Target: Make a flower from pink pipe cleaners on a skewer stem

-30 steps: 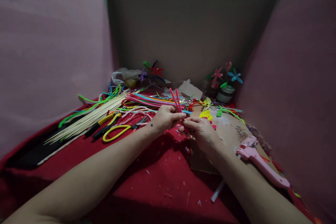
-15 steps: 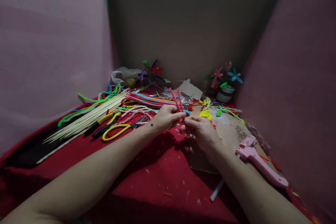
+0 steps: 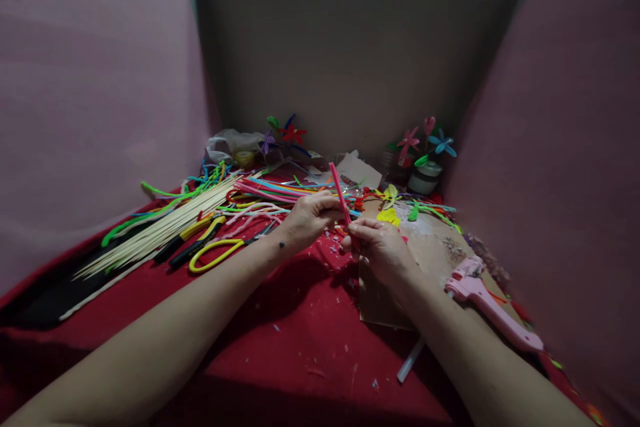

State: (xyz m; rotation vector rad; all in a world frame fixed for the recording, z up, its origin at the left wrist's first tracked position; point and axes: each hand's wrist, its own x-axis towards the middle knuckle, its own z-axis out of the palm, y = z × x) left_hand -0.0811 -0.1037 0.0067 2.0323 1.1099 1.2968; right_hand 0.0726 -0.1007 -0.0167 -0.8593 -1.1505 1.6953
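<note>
Pink pipe cleaners stand up between my two hands, their upper ends side by side and tilted a little to the left. My left hand pinches them from the left, partway up. Lower down, my right hand grips the same stems between thumb and fingers; their lower ends are hidden by it. Behind my left hand lies a bundle of coloured pipe cleaners. Yellow-handled scissors rest left of my left wrist. Beneath my right hand is a cardboard sheet.
Bamboo sticks and black-and-yellow pliers lie at the left. A pink glue gun sits at the right beside my forearm, with a glue stick nearer. Pipe-cleaner flowers stand at the back by a jar. Cloth walls flank the table.
The upper ends of the pink pipe cleaners, spread in a V before, are now together. My left hand has shifted slightly, and the whole view has moved a little.
</note>
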